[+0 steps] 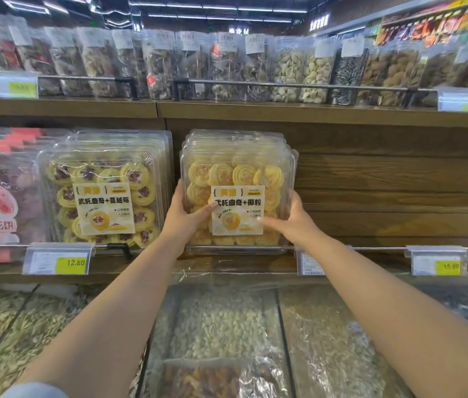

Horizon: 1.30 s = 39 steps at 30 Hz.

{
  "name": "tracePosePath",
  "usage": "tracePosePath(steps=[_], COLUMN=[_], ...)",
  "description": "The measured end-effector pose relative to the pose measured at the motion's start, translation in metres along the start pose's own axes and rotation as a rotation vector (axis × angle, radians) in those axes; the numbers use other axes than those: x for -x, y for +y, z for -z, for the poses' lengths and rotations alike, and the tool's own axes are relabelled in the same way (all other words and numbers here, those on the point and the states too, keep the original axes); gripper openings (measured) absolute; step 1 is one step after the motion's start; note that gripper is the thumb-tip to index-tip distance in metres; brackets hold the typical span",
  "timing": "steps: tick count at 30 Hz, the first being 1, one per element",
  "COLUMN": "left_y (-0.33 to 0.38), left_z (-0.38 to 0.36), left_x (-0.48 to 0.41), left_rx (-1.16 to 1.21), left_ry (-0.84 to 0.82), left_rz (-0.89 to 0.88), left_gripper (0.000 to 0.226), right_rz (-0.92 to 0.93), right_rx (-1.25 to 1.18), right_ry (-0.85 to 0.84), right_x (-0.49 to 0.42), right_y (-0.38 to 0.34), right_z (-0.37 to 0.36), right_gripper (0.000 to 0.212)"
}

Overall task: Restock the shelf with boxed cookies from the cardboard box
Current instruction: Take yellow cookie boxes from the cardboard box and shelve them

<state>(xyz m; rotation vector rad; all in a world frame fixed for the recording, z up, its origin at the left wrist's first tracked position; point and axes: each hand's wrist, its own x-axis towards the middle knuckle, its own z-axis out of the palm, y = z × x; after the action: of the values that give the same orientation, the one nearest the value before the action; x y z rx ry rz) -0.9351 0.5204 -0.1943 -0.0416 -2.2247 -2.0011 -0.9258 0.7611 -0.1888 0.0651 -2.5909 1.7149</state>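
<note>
Centre of the frame, middle shelf: both hands are on the front box of cookies. The left hand grips its left edge, thumb laid across the clear face. The right hand is wrapped round the right edge, fingers curled behind. The box stands upright, label outward, its bottom edge just behind the rail and its back against the stack of matching boxes.

By my reading this is the seating step. To do it well, keep the grip even on both sides so the thin lid doesn't flex. Press the box flush against the stack, foot tucked behind the rail, label square to the aisle. Mind the left side, where the cranberry boxes sit just beside it; a skewed push could nudge them. Bare shelf runs right of centre, room for another row. The carton isn't in view.
</note>
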Motion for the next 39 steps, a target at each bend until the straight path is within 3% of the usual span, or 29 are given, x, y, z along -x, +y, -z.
tracePosePath(steps=[3,7,11,14,20,28,30,32,34,37,39], left_y=[0.001,0.0,0.0,-0.001,-0.003,0.006,0.013,0.022,0.032,0.044,0.049], left_z=[-0.003,-0.005,-0.007,-0.007,-0.008,-0.009,-0.006,-0.005,-0.005,-0.004,-0.002], left_x=[-0.007,-0.015,-0.021,-0.023,-0.019,-0.007,0.0,0.01,0.025,0.054,0.075], left_rx=[0.039,0.12,0.168,0.178,0.139,0.051,0.002,-0.069,-0.112,-0.111,-0.113], left_ry=[-0.013,-0.056,-0.032,-0.011,-0.04,0.043,0.064,0.087,0.108,0.105,0.097], left_rz=[0.01,0.037,0.079,0.107,0.087,0.049,0.057,0.073,0.084,0.097,0.109], left_gripper=[0.113,0.12,0.101,0.096,0.119,0.092,0.095,0.096,0.094,0.09,0.087], right_rz=[-0.019,-0.038,-0.048,-0.048,-0.042,0.042,0.02,-0.03,-0.065,-0.115,-0.143], right_rx=[-0.239,-0.386,-0.529,-0.543,-0.564,-0.452,-0.398,-0.35,-0.29,-0.254,-0.247], right_ry=[0.087,0.045,0.021,0.025,0.029,0.011,0.027,0.045,0.059,0.102,0.126], right_x=[-0.009,-0.019,-0.03,-0.035,-0.041,-0.032,-0.023,-0.015,0.0,0.029,0.046], right_y=[-0.008,-0.009,-0.004,-0.002,0.002,-0.002,-0.008,-0.01,-0.02,-0.032,-0.032], right_z=[0.001,-0.001,-0.005,-0.007,-0.003,0.001,0.006,0.01,0.012,0.013,0.015], right_gripper=[0.083,0.059,0.042,0.043,0.045,0.05,0.074,0.116,0.132,0.1,0.09])
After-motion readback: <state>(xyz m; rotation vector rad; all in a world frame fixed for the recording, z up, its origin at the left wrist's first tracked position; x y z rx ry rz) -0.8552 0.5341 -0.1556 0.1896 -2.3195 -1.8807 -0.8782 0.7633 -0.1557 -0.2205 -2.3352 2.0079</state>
